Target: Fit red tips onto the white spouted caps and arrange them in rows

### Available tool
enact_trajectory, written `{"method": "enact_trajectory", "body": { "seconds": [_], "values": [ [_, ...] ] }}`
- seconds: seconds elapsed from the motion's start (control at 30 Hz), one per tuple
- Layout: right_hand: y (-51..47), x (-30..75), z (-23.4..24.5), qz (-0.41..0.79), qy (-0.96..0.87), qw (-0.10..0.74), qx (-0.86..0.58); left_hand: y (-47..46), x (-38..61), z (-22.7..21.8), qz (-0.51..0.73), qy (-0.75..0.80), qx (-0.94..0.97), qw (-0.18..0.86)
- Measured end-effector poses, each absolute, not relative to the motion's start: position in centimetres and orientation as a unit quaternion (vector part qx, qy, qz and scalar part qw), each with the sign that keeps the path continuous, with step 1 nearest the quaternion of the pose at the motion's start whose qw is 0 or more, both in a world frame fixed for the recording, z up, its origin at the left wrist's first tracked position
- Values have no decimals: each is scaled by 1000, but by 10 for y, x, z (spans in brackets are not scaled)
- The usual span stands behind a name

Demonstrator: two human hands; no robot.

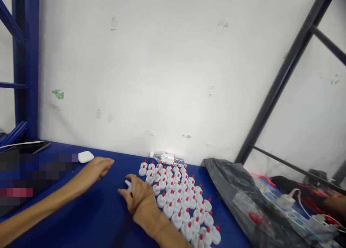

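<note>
My right hand (142,197) curls its thumb and fingers round a small white nozzle-tipped piece (129,185). Most of that piece is hidden by the hand. To its left, my left hand (100,167) hovers over the blue table (92,212) with its fingers bent together. Whatever the left fingers may hold is out of sight. Beside my right hand, many small white bottles with red tips (177,204) stand upright in a dense group. My right forearm covers part of the group's near left side.
A clear plastic bottle (169,158) lies against the wall. On the left are a white rounded case (85,156) and a dark phone (40,146). A grey plastic bag (227,183) lies at right, near a power strip (305,222). Another person's hand (336,206) shows at far right.
</note>
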State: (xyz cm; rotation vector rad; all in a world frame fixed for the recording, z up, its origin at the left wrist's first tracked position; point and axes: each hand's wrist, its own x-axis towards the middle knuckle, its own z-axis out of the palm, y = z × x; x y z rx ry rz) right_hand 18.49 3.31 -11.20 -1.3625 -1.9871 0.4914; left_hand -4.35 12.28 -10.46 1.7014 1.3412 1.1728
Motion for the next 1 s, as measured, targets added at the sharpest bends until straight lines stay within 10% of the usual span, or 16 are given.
{"method": "enact_trajectory", "body": {
  "seconds": [0.57, 1.0],
  "values": [
    [45, 171, -124, -10, -783, 410, -467, 130, -59, -120, 271, 509, 809, 117],
    [43, 221, -81, -249, -688, 282, -620, 125, -57, -118, 259, 497, 822, 102]
  ]
}}
